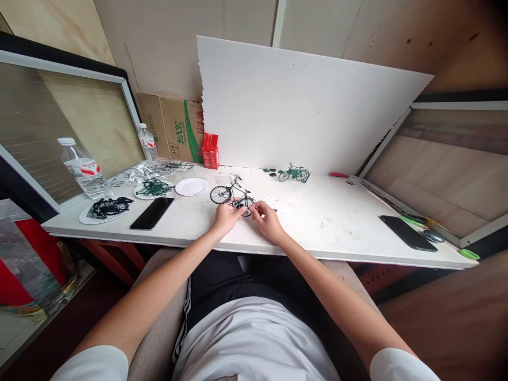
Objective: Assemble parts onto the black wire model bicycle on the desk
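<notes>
A small black model bicycle (221, 194) is held a little above the white table, its front wheel and handlebars pointing left. My left hand (227, 219) is closed on it from below, near the middle of the frame and the pedals. My right hand (270, 222) is pinched at the edge of the rear wheel; what sits between thumb and forefinger is too small to make out. Farther back stands a green model bicycle (293, 172), with small dark and green pieces (272, 172) lying left of it.
On the left are paper plates with black parts (107, 208) and green parts (154, 187), a bare plate (192, 186), a phone (152, 213) and water bottles (85, 169). A red box (210, 151) stands behind. Another phone (408, 233) lies right. A white board (301, 106) leans at the back.
</notes>
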{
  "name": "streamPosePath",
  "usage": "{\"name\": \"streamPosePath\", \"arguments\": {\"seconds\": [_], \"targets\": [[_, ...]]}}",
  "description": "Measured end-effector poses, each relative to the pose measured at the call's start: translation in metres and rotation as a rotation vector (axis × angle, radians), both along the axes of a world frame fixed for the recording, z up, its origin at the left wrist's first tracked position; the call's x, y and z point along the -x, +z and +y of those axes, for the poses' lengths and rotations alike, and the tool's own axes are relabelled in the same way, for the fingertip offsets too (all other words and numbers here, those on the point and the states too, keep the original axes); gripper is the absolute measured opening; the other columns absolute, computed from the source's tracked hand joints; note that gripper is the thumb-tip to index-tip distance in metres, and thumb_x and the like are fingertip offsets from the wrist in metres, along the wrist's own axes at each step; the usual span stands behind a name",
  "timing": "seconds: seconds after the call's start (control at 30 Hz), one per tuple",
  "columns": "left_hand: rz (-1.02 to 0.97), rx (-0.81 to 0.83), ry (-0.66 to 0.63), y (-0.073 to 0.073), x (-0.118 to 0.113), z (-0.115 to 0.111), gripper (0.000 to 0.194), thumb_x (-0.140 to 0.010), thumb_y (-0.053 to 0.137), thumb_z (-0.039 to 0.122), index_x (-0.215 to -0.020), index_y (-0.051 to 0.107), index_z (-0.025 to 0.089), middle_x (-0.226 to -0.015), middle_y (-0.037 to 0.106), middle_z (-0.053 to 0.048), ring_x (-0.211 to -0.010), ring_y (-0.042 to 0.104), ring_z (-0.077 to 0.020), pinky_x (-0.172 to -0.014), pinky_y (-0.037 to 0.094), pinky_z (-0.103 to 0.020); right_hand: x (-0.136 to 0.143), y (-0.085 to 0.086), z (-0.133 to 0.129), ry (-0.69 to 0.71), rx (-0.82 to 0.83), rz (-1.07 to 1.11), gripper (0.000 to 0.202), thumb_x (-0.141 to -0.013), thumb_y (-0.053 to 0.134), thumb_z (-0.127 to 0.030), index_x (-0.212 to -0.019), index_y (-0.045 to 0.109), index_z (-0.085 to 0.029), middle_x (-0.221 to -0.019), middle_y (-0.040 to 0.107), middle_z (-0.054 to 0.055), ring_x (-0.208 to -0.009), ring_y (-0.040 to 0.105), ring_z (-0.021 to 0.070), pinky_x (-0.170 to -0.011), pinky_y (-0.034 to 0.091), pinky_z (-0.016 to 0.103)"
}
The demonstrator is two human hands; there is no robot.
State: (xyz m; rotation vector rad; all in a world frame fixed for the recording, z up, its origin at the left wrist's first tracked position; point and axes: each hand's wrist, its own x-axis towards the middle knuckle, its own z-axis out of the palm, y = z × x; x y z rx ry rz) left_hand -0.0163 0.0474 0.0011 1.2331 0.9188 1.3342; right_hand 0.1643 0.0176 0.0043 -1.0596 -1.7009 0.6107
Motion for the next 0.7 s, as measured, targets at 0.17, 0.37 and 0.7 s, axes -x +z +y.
{"name": "streamPosePath", "arguments": {"seconds": [0.17, 0.37, 0.7], "targets": [[0.008, -0.013, -0.015, -0.0023, 0.0002, 0.0001, 0.059, -0.073, 0.094, 0.035, -0.121, 0.066, 0.014, -0.086, 0.083, -0.01, -0.085, 0.081, -0.0278, -0.077, 0.067, -0.04, -0.0002, 0.0003, -0.001, -0.015, 0.0, 0.004, 0.036, -0.104, 0.057, -0.058, -0.102, 0.064, -0.023, -0.086, 0.067, 0.002, -0.076, 0.059, 0.0182, -0.073, 0.045, 0.032], [-0.007, -0.012, -0.032, -0.0018, 0.001, -0.0018, 0.061, -0.07, 0.096, 0.036, -0.119, 0.067, 0.014, -0.087, 0.083, -0.011, -0.085, 0.081, -0.0294, -0.083, 0.068, -0.045, 0.0001, 0.0, 0.0005, -0.007, 0.027, -0.001, 0.04, -0.103, 0.058, -0.061, -0.101, 0.066, -0.022, -0.085, 0.07, 0.003, -0.076, 0.061, 0.0181, -0.074, 0.047, 0.032], [-0.019, -0.023, -0.037, -0.0009, 0.0012, -0.0037, 0.063, -0.066, 0.1, 0.031, -0.118, 0.068, 0.014, -0.098, 0.083, -0.015, -0.093, 0.082, -0.0318, -0.088, 0.068, -0.047, 0.0009, 0.0048, -0.002, 0.001, 0.091, 0.088, 0.038, -0.097, 0.065, -0.057, -0.096, 0.069, -0.019, -0.088, 0.073, 0.005, -0.076, 0.062, 0.017, -0.074, 0.048, 0.03]]}}
